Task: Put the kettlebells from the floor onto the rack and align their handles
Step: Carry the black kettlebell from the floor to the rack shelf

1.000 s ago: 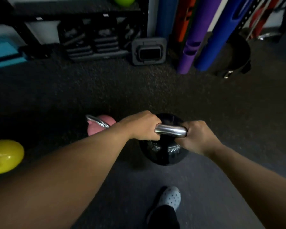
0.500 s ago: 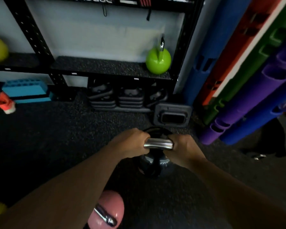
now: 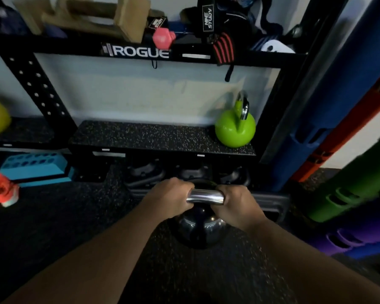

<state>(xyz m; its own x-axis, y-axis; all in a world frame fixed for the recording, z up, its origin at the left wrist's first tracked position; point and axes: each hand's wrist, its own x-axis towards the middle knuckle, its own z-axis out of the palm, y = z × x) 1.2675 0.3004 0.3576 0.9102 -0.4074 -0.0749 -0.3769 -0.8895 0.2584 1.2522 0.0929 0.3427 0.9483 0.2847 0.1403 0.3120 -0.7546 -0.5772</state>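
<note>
Risk of black kettlebell, clenched by left hand and right hand on chrome handle, striking shelf edge or green kettlebell.

A gym storage corner is shown: speckled rubber floor is laid throughout, and a black steel rack marked ROGUE is stocked with training gear. A green kettlebell is kept on its rubber-topped shelf, and coloured foam rollers are leaned alongside.
</note>
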